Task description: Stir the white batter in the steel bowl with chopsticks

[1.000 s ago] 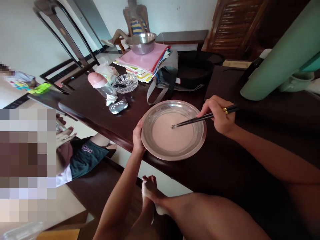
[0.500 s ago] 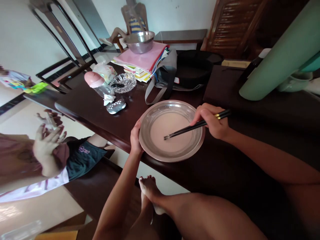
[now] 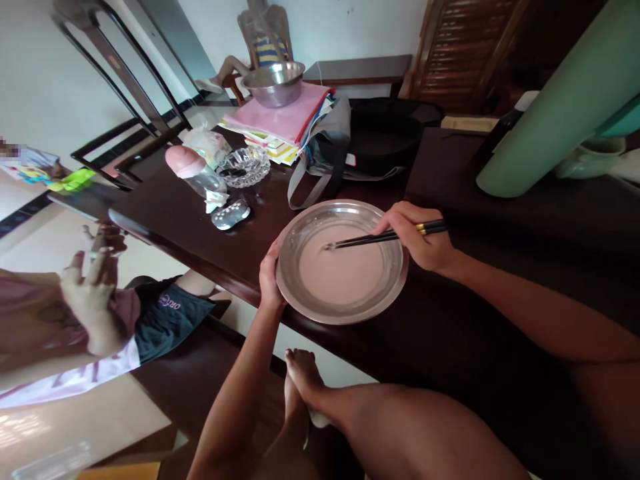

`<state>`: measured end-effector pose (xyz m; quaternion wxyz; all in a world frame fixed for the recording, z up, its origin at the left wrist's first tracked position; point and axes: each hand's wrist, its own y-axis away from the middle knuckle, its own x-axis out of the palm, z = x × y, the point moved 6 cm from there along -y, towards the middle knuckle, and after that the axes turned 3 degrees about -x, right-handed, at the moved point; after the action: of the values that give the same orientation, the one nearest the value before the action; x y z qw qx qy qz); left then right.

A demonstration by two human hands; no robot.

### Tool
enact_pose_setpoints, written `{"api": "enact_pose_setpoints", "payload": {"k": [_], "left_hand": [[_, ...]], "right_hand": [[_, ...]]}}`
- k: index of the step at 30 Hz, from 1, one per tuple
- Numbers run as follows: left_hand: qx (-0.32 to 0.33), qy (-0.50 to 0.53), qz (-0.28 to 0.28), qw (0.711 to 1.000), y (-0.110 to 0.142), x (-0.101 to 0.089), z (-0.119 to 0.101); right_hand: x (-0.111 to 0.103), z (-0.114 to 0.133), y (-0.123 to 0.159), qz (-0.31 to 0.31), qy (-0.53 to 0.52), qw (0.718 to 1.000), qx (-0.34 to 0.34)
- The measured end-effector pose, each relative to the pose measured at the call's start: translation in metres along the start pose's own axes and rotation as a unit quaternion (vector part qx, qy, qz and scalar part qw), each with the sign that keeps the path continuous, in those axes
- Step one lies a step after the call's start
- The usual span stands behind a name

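A wide steel bowl (image 3: 295, 293) stands near the edge of a dark wooden table (image 3: 190, 233). Pale pinkish-beige liquid (image 3: 343, 273) fills its lower part. My left hand (image 3: 271, 273) grips the bowl's left rim, with the fingers partly hidden behind it. Over the right rim, my right hand (image 3: 420, 237) is closed round a pair of black chopsticks (image 3: 370, 238) with gold bands. Their tips point left and dip into the liquid left of its middle.
Beyond the bowl are a game controller (image 3: 231, 215), a glass ashtray (image 3: 245, 167), a pink-capped bottle (image 3: 193, 167) and a bag (image 3: 325, 153). A metal basin (image 3: 274, 85) tops stacked folders (image 3: 280, 117). A green cylinder (image 3: 530, 140) leans in at right. Another person's hand (image 3: 93, 287) is at left.
The chopstick tips have moved up and slightly left in the liquid, and the chopsticks lie flatter. My right hand has shifted slightly left. My left hand stays on the rim.
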<state>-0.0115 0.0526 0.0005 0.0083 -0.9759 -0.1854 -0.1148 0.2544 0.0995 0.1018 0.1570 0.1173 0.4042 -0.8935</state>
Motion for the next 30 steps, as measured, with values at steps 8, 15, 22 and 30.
{"api": "enact_pose_setpoints", "payload": {"k": [8,15,22,30], "left_hand": [[0.009,-0.016,0.004,1.0,-0.002,-0.001,0.001],[0.002,-0.009,-0.005,1.0,-0.001,-0.002,0.002],[0.014,-0.007,-0.002,1.0,-0.001,-0.002,0.0],[0.01,-0.003,0.002,1.0,-0.001,0.0,0.0]], "right_hand": [[0.007,-0.001,0.004,0.049,-0.068,0.996,-0.003],[-0.007,-0.006,0.001,-0.049,-0.097,0.994,0.026],[0.002,-0.003,0.0,0.007,-0.038,0.999,0.034],[0.008,-0.002,0.002,0.053,-0.046,0.997,0.022]]}}
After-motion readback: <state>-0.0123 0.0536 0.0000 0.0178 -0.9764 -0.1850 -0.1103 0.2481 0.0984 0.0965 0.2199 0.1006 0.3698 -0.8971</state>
